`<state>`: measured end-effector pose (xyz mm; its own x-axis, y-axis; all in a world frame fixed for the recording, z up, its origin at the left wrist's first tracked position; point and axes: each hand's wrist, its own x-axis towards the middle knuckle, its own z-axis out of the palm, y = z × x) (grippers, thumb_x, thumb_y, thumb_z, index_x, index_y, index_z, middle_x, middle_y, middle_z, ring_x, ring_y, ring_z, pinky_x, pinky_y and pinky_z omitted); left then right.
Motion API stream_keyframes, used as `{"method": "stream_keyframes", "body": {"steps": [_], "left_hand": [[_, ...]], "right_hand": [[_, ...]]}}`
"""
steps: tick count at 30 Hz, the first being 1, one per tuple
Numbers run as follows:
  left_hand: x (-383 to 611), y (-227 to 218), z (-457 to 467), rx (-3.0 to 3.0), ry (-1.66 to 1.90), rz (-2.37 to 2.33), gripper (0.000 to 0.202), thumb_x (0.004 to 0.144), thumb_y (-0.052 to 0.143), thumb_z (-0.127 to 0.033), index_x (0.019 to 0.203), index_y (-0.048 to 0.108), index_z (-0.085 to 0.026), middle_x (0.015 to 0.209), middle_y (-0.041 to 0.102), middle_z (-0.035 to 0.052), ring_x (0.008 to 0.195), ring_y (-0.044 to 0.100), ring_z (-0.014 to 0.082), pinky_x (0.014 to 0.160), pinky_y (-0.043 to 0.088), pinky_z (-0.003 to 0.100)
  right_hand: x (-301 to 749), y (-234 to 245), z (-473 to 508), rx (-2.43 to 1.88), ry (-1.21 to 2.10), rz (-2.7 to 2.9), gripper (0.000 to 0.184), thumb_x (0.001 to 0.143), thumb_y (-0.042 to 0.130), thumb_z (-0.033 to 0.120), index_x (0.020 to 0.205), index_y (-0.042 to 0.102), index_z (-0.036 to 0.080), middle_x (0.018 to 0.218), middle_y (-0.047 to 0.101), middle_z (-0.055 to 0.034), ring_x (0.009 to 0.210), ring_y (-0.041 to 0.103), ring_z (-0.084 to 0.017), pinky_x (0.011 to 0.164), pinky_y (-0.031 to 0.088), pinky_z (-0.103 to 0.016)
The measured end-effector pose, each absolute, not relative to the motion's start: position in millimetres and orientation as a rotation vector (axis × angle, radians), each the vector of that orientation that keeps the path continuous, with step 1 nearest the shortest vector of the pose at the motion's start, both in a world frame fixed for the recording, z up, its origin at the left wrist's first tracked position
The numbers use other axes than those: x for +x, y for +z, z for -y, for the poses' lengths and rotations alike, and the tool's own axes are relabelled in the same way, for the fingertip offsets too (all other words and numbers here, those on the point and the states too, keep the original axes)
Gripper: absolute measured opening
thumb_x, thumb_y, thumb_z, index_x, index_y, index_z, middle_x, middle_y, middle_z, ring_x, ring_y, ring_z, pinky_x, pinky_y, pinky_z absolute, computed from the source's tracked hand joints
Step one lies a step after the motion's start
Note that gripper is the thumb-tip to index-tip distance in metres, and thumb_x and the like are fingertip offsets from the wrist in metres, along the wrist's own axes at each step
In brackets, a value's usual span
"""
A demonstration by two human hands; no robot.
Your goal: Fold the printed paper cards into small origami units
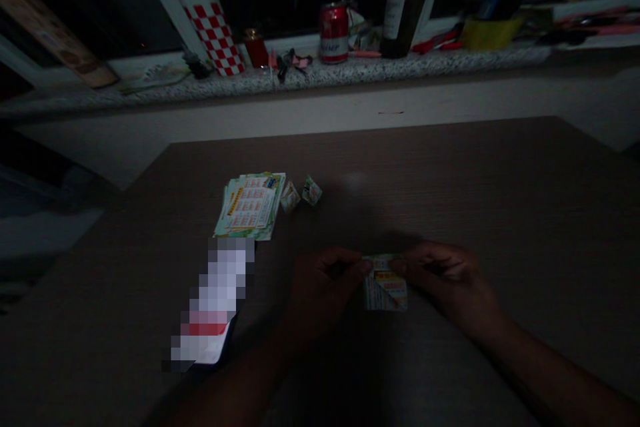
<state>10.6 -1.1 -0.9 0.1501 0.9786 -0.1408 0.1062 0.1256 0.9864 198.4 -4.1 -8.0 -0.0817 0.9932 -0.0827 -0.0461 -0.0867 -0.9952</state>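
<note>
Between my hands is a small folded sheet of printed paper (387,293), with a diagonal fold line across its front and orange and yellow print. My left hand (325,283) pinches its upper left corner between thumb and fingers. At the upper right corner, my right hand (453,287) grips it the same way. A stack of printed paper sheets (253,203) in green and white lies beyond my left hand. Right beside that stack sit two small folded paper pieces, one (289,197) close to the stack's edge and the other (311,191) slightly further right.
A lit phone (215,303), its screen blurred out, lies left of my left forearm on the wooden table (450,180). Behind, the granite windowsill (360,70) carries a checkered bottle (215,33), a red can (333,33), a dark bottle (403,13) and small clutter. The room is dim.
</note>
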Motion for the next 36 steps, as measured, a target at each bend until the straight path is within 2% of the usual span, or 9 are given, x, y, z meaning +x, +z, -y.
{"method": "stream_keyframes", "body": {"steps": [5, 11, 19, 24, 31, 36], "left_hand": [[10.4, 2.0, -0.4, 1.126, 0.975, -1.227, 0.008, 0.072, 0.073, -0.024, 0.073, 0.074, -0.016, 0.069, 0.072, 0.0012, 0.065, 0.064, 0.0135, 0.06, 0.049, 0.02], [11.5, 2.0, 0.0, 1.004, 0.96, -1.165, 0.011, 0.069, 0.076, -0.025, 0.07, 0.073, -0.014, 0.067, 0.071, 0.0015, 0.063, 0.063, 0.0131, 0.06, 0.05, 0.021], [10.2, -1.9, -3.5, 0.96, 1.036, -1.18, 0.011, 0.067, 0.077, -0.025, 0.07, 0.073, -0.015, 0.066, 0.071, 0.0004, 0.062, 0.062, 0.0115, 0.06, 0.048, 0.02], [10.9, 1.2, -2.2, 0.976, 1.012, -1.219, 0.011, 0.068, 0.075, -0.026, 0.071, 0.073, -0.015, 0.068, 0.071, 0.0013, 0.062, 0.062, 0.0124, 0.059, 0.048, 0.022], [10.4, 2.4, -3.3, 0.985, 1.049, -1.247, 0.01, 0.069, 0.075, -0.025, 0.069, 0.073, -0.015, 0.066, 0.07, 0.0011, 0.061, 0.061, 0.0121, 0.058, 0.048, 0.021], [9.6, 1.0, -5.0, 0.951, 1.053, -1.243, 0.013, 0.068, 0.076, -0.027, 0.069, 0.072, -0.015, 0.067, 0.07, 0.0009, 0.061, 0.062, 0.0125, 0.059, 0.049, 0.022]], "right_hand": [[201.4, -10.0, 3.2, -1.124, 1.377, 1.261, 0.01, 0.078, 0.07, 0.031, 0.075, 0.075, 0.022, 0.068, 0.074, 0.0004, 0.061, 0.065, -0.01, 0.056, 0.051, -0.016], [201.5, -9.3, 6.7, -1.197, 1.187, 1.356, 0.016, 0.079, 0.069, 0.03, 0.068, 0.073, 0.02, 0.06, 0.068, -0.0003, 0.054, 0.058, -0.01, 0.05, 0.046, -0.017], [199.1, -14.6, 5.5, -1.112, 1.465, 1.446, 0.022, 0.082, 0.065, 0.034, 0.069, 0.072, 0.018, 0.065, 0.069, -0.0009, 0.058, 0.059, -0.01, 0.056, 0.048, -0.02], [198.3, -12.8, 5.9, -1.145, 1.407, 1.489, 0.026, 0.082, 0.065, 0.031, 0.061, 0.068, 0.017, 0.056, 0.062, 0.0015, 0.051, 0.052, -0.008, 0.05, 0.042, -0.019], [198.3, -17.5, 5.3, -1.159, 1.507, 1.476, 0.027, 0.081, 0.066, 0.038, 0.065, 0.069, 0.016, 0.062, 0.066, -0.001, 0.057, 0.057, -0.011, 0.055, 0.045, -0.022], [198.5, -15.3, 5.6, -1.187, 1.477, 1.512, 0.029, 0.081, 0.066, 0.038, 0.063, 0.068, 0.016, 0.06, 0.066, -0.0015, 0.057, 0.057, -0.011, 0.056, 0.046, -0.022]]}}
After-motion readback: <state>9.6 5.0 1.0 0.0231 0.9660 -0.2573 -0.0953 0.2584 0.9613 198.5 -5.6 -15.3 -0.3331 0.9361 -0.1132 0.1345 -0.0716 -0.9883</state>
